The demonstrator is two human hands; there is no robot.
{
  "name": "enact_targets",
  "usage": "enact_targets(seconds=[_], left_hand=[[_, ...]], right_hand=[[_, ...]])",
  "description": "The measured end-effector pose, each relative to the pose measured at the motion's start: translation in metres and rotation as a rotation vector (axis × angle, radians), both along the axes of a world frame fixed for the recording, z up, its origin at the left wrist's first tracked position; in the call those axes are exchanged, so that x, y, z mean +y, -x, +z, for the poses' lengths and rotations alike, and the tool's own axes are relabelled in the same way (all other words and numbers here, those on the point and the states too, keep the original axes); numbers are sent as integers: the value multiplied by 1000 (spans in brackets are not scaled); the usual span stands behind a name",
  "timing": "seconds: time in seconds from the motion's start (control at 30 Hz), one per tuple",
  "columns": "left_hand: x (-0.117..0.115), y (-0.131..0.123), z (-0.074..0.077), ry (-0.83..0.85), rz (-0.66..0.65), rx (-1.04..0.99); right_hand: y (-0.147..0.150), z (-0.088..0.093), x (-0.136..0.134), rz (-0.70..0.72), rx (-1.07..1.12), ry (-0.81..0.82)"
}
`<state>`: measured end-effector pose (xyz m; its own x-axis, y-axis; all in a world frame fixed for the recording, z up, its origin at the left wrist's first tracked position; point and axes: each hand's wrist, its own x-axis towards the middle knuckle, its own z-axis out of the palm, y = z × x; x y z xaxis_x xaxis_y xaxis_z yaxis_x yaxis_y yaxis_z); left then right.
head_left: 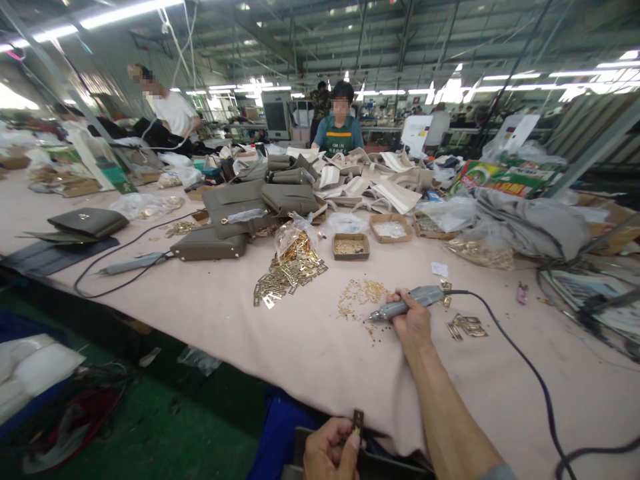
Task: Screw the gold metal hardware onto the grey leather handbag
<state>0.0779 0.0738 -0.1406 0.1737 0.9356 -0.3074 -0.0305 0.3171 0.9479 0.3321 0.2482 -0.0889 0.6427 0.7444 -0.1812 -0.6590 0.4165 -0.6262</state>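
My right hand point(413, 321) is wrapped round a grey electric screwdriver point(407, 303), its tip pointing left and down at loose small screws point(363, 297) on the table. A dark cord runs from the tool's back end toward the lower right. Low in the view, near the table's front edge, my left hand point(333, 450) pinches a small gold metal plate point(358, 420) with a hole in it. Beneath that hand lies a dark grey-green piece point(387, 463), partly hidden. Several gold metal fittings point(467, 327) lie right of my right wrist.
A heap of gold plates point(290, 270) spills from a plastic bag. Behind it stand a small box point(351, 247) and piled dark bags point(230, 213). Another electric screwdriver point(133, 263) lies at left with its cord looped. A co-worker point(340, 130) sits across the table.
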Motion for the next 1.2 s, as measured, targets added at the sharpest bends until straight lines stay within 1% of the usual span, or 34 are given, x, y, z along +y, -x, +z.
enact_targets(seconds=[0.17, 0.37, 0.5, 0.63, 0.8, 1.0, 1.2], left_hand=[[-3, 0, -8, 2, -13, 11], [-2, 2, -13, -17, -33, 5], [-3, 2, -13, -6, -35, -21], [-3, 1, -9, -5, -25, -32], [-2, 2, -7, -23, -34, -6], [-2, 2, -12, -25, -46, -6], [-2, 3, -17, -49, -50, 15]], right_hand=[[1, 1, 0, 11, 14, 2], [0, 1, 0, 10, 17, 1], [1, 0, 1, -27, -6, 13], [4, -1, 3, -87, -31, 18], [3, 0, 4, -114, -35, 20], [3, 0, 4, -162, -37, 33], [-2, 1, 2, -176, -34, 28]])
